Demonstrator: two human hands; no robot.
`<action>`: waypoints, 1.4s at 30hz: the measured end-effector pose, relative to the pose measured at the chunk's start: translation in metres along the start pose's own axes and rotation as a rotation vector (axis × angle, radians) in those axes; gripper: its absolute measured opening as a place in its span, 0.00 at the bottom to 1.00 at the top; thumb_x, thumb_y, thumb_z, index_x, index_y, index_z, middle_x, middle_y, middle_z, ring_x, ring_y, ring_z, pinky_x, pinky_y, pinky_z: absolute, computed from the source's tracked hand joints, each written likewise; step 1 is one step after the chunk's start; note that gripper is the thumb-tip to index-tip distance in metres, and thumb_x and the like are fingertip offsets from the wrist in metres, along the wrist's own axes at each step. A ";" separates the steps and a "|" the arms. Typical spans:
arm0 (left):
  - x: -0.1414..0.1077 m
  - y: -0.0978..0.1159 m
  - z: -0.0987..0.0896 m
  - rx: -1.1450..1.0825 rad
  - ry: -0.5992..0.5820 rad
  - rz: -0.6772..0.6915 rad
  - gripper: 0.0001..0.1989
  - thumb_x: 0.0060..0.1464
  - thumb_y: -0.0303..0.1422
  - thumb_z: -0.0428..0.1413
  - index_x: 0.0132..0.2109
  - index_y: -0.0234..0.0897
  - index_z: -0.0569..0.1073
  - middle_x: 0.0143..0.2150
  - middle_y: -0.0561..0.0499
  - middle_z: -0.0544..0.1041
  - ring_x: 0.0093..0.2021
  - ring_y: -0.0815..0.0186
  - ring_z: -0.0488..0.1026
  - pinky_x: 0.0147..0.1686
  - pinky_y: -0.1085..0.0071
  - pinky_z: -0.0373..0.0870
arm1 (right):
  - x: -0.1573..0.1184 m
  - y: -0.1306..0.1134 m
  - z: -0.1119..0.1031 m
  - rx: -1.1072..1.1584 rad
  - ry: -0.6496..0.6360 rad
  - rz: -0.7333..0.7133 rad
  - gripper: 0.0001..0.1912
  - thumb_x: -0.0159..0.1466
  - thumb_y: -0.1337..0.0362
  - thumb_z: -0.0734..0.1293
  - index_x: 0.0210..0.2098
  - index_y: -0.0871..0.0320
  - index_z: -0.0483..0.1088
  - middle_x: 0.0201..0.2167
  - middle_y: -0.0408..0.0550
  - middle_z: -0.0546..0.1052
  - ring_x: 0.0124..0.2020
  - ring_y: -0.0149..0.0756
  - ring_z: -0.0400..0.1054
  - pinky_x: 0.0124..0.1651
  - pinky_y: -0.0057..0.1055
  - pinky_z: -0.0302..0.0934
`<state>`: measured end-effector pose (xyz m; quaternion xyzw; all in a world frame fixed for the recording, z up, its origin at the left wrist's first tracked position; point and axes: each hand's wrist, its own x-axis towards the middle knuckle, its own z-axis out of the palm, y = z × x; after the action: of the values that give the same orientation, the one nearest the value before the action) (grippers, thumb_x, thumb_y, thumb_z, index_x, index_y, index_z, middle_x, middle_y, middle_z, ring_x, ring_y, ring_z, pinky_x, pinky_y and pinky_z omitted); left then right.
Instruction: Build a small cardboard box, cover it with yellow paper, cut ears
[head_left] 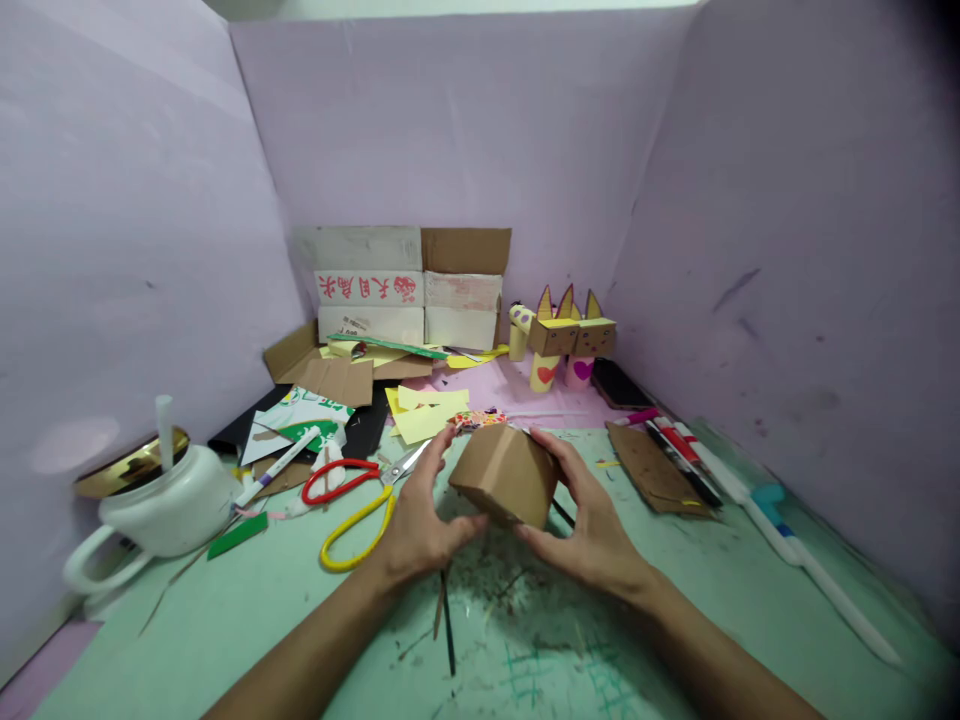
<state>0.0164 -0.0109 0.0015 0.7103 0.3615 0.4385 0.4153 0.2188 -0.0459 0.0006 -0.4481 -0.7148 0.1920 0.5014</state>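
A small brown cardboard box (504, 468) is held up in the middle, slightly tilted, over the pale green table. My left hand (429, 520) grips its left side, thumb low and fingers behind the edge. On the other side, my right hand (589, 515) presses the right face with its thumb under the front corner. Scissors (386, 490) with one red and one yellow handle lie just left of my left hand. Behind the box is a piece of patterned, colourful material (480, 417), partly hidden. Dark thin strips (448, 620) lie on the table below.
A white teapot-like mug (176, 505) with a gold lid stands at the left. Paper scraps (427, 412) and cardboard pieces (337, 383) lie further back. Paper cat figures (546, 370) stand at the back right, near a dark phone (619, 383). Markers (684, 450) and cardboard (652, 465) lie right.
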 end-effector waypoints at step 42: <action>-0.011 -0.005 -0.006 0.456 -0.007 0.697 0.43 0.42 0.25 0.55 0.65 0.41 0.48 0.62 0.38 0.57 0.63 0.46 0.54 0.59 0.46 0.54 | 0.006 0.010 0.002 0.995 -0.088 0.569 0.40 0.48 0.43 0.72 0.57 0.47 0.57 0.60 0.55 0.63 0.54 0.49 0.65 0.46 0.43 0.65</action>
<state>0.0062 -0.0166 -0.0043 0.8654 0.1861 0.4591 0.0752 0.2210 -0.0353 -0.0036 -0.3245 -0.4102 0.6509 0.5502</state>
